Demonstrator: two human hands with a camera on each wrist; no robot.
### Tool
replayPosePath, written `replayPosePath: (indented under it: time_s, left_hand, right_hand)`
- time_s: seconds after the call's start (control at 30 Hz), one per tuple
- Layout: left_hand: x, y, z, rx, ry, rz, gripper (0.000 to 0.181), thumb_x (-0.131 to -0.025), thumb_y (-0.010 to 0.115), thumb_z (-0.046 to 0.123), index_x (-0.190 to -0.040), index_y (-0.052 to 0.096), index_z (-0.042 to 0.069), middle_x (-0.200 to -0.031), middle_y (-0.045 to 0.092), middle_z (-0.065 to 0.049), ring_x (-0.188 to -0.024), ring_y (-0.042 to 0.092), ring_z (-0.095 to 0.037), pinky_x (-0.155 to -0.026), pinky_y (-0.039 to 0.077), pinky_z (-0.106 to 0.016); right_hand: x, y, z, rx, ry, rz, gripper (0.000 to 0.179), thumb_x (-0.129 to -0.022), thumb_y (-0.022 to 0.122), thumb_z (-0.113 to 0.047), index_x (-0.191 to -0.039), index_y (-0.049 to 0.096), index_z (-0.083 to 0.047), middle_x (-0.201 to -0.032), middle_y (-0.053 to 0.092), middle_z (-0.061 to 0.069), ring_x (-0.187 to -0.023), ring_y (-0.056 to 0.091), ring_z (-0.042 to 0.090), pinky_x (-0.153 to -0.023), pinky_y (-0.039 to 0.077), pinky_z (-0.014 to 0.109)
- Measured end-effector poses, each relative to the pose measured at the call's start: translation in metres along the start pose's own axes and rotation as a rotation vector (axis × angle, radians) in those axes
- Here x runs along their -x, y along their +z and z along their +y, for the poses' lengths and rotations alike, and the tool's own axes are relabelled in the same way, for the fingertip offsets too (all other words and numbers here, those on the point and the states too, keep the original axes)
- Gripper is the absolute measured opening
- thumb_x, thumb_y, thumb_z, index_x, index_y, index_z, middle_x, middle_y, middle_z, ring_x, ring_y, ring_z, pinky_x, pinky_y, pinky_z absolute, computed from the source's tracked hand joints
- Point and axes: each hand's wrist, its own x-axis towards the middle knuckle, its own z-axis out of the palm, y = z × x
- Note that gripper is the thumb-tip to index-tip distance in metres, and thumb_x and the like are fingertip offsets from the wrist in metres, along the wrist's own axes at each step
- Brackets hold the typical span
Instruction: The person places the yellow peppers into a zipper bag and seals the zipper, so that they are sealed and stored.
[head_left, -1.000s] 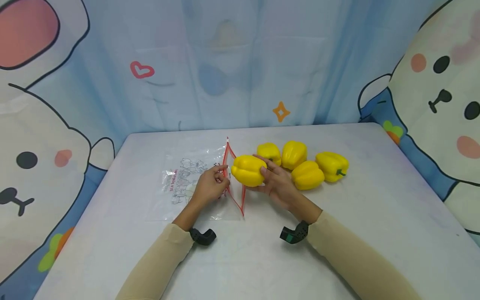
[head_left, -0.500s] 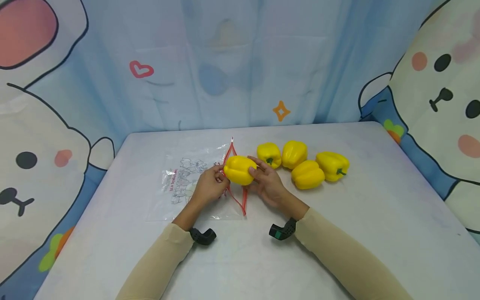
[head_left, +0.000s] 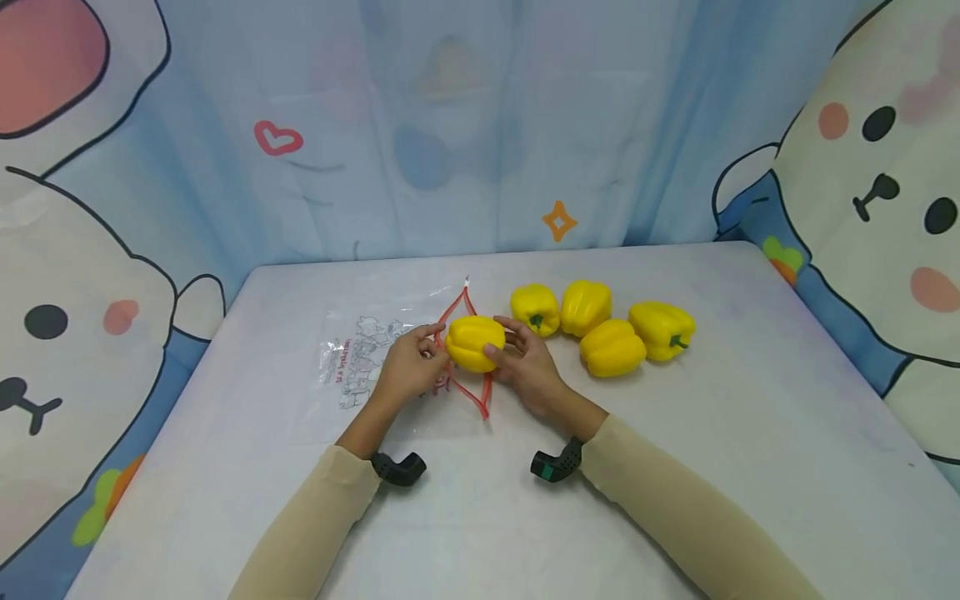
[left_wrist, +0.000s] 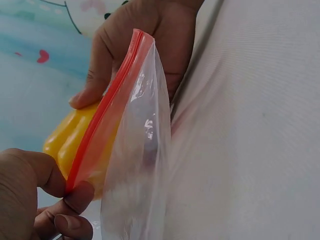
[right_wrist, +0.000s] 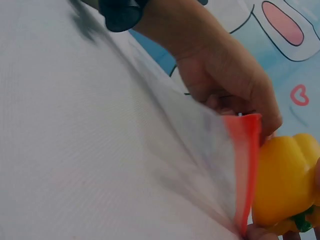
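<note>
A clear zip bag with a red zip edge and printed drawings lies on the table, its mouth spread apart toward the right. My left hand pinches the red edge between thumb and finger. In my right hand is a yellow bell pepper, gripped by its right end right at the bag's mouth. The left wrist view shows part of this pepper behind the red strip. From the right wrist, its green stem shows low down, close to my right fingers.
Several more yellow bell peppers sit in a group to the right of my right hand. They rest on a white-covered table. Behind it hangs a blue curtain with cartoon prints.
My right hand has moved left with the pepper, bringing it from right of the bag's mouth to the mouth and close to my left fingers. The left hand stays at the red edge.
</note>
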Motion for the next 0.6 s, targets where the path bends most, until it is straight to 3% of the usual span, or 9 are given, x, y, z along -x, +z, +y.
replayPosePath:
  time_s: [0.13,0.27,0.43,0.6]
  left_hand:
    - [-0.0001,-0.0044,0.0026,0.017,-0.002,0.010,0.043,-0.085,0.059,0.019,-0.127,0.065,0.012,-0.065,0.063,0.001,-0.052,0.042,-0.014,-0.046,0.031,-0.023]
    - [-0.0001,-0.0047,0.0024,0.018,-0.012,0.004,0.039,-0.085,0.058,0.018,-0.123,0.067,0.012,-0.070,0.065,0.000,-0.053,0.042,-0.014,-0.047,0.032,-0.022]
    - [-0.0009,-0.0045,0.0015,0.017,-0.010,0.019,0.037,-0.085,0.059,0.019,-0.121,0.068,0.013,-0.087,0.069,0.000,-0.061,0.048,-0.017,-0.049,0.035,-0.023]
    - [-0.0023,-0.0047,0.0005,0.007,-0.008,0.012,0.021,-0.085,0.061,0.021,-0.101,0.072,0.015,-0.115,0.071,0.004,-0.072,0.050,-0.019,-0.052,0.038,-0.024]
  right_hand:
    - [-0.0014,0.0022,0.0010,0.112,-0.021,0.037,0.064,-0.090,0.071,-0.020,-0.146,0.041,-0.020,-0.143,0.044,0.011,-0.128,0.052,0.028,-0.090,0.055,0.029]
    - [0.0006,0.0043,0.0011,0.195,-0.050,0.037,0.067,-0.089,0.072,-0.023,-0.148,0.040,-0.019,-0.144,0.044,0.011,-0.129,0.053,0.029,-0.092,0.055,0.031]
    - [0.0034,0.0061,-0.0017,0.232,-0.063,0.015,0.065,-0.093,0.065,-0.019,-0.151,0.036,-0.021,-0.149,0.039,0.010,-0.133,0.050,0.029,-0.099,0.051,0.038]
    - [0.0050,0.0070,-0.0035,0.243,-0.071,0.000,0.066,-0.094,0.063,-0.014,-0.153,0.033,-0.019,-0.151,0.038,0.010,-0.135,0.048,0.030,-0.102,0.049,0.041]
